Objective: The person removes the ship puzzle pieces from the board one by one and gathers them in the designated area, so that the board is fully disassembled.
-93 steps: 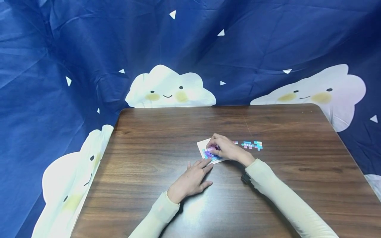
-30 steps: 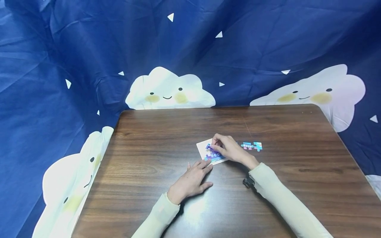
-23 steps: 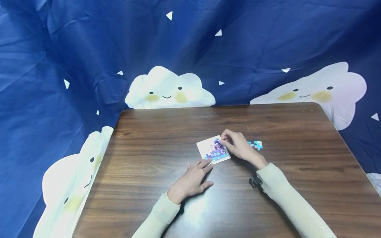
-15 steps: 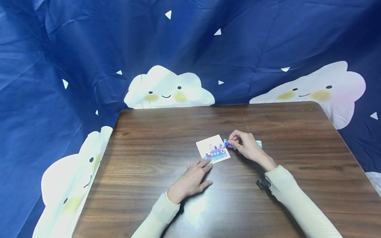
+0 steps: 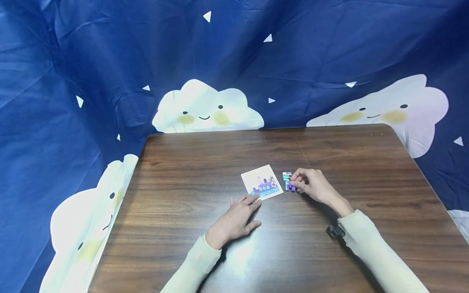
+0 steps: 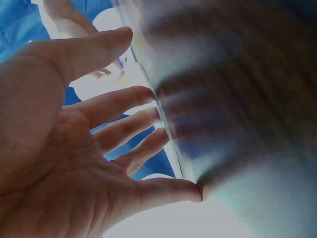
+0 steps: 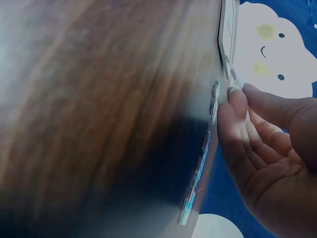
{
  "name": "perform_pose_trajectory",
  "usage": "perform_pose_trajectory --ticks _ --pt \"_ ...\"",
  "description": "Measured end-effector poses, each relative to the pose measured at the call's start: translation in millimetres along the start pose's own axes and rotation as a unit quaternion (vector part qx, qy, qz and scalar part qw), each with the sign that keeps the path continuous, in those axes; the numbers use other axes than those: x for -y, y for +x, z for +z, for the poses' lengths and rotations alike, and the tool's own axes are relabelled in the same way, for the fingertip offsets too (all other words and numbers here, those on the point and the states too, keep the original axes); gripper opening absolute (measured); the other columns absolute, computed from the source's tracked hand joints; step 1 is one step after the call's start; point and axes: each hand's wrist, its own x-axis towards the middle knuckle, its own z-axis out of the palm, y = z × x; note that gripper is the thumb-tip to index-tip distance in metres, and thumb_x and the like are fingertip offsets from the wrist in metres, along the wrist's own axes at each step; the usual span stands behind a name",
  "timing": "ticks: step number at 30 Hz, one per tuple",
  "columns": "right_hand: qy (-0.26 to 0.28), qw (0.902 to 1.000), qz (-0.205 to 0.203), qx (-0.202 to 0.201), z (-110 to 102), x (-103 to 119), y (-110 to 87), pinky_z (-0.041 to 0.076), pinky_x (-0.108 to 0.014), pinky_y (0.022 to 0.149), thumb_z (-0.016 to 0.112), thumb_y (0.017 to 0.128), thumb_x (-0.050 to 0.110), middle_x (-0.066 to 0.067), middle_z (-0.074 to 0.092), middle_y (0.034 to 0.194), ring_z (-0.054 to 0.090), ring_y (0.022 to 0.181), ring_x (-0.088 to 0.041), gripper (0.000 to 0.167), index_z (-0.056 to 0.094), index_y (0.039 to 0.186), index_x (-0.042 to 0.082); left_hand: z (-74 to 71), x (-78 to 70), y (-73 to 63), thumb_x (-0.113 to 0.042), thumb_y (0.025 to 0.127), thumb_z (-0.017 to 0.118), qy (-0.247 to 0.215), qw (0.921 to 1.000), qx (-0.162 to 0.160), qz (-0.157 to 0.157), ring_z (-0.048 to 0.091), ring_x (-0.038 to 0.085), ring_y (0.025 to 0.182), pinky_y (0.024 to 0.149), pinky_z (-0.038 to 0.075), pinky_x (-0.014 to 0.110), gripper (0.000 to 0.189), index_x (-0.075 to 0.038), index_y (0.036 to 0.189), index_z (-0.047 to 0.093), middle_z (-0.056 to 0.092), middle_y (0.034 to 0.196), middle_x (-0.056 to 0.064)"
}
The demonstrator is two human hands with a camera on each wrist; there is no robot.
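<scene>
Pinching purple puzzle pc (image 5: 291, 187) btwn thumb & fingertips: R hand (image 5: 316, 187), pc just right of boat-print card (image 5: 261, 182). L hand (image 5: 235, 221) fingers extended & spread, fingertips on card's near edge. 1 teal/white pc (image 5: 287, 176) just beside held pc, far side. R wrist view: row of pcs (image 7: 200, 163) on surface (image 7: 99, 99).

blue drape (image 5: 300, 44) | smiling clouds (image 5: 207, 109) | brown wood-grain table (image 5: 176, 171) | pale glare (image 5: 239, 258)

Right fingers (image 5: 301, 173) partly hide a purple puzzle piece (image 5: 290, 187); both sleeves (image 5: 381, 252) cut off
</scene>
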Motion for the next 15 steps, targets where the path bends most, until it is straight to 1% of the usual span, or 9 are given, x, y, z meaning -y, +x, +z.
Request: perform_pose_trajectory --ticks 5,9,12,15 --pt "0.008 0.9998 0.003 0.021 0.7 -0.4 -2.2 0.054 -0.021 0.059 0.076 0.092 0.004 -0.007 0.074 0.078 0.068 0.064 -0.011 0.005 0.072 0.092 0.003 -1.8 -0.1 -0.8 -0.038 0.099 0.07 -0.002 1.0 0.004 -0.002 0.041 0.027 0.152 0.109 0.043 0.072 0.064 -0.007 0.153 0.052 0.043 0.166 0.009" --pt "0.004 0.9995 -0.004 0.032 3.4 -1.4 -2.7 0.052 -0.02 0.061 0.076 0.092 0.003 -0.005 0.071 0.076 0.064 0.065 -0.009 0.005 0.071 0.092 0.003 -2.3 -0.4 -1.3 -0.038 0.1 0.069 0.0 1.0 0.004 -0.002 0.041 0.027 0.152 0.109 0.043 0.072 0.064 -0.007 0.153 0.052 0.042 0.166 0.009" --pt "-0.003 0.9992 -0.018 0.035 3.9 -1.0 -4.0 0.049 -0.019 0.062 0.077 0.091 0.003 -0.002 0.069 0.076 0.059 0.066 -0.006 0.006 0.07 0.091 0.004 -2.1 -0.7 -1.9 -0.038 0.1 0.069 0.0 1.0 0.004 -0.002 0.041 0.028 0.152 0.109 0.043 0.072 0.064 -0.007 0.153 0.052 0.042 0.166 0.008" --pt "-0.008 0.9991 -0.024 0.033 4.2 -1.3 -5.6 0.048 -0.018 0.062 0.076 0.091 0.004 0.0 0.067 0.076 0.056 0.066 -0.004 0.006 0.07 0.09 0.005 -1.8 -0.7 -1.3 -0.038 0.1 0.069 0.0 1.0 0.004 -0.003 0.041 0.028 0.152 0.109 0.043 0.073 0.064 -0.007 0.153 0.052 0.042 0.167 0.008"
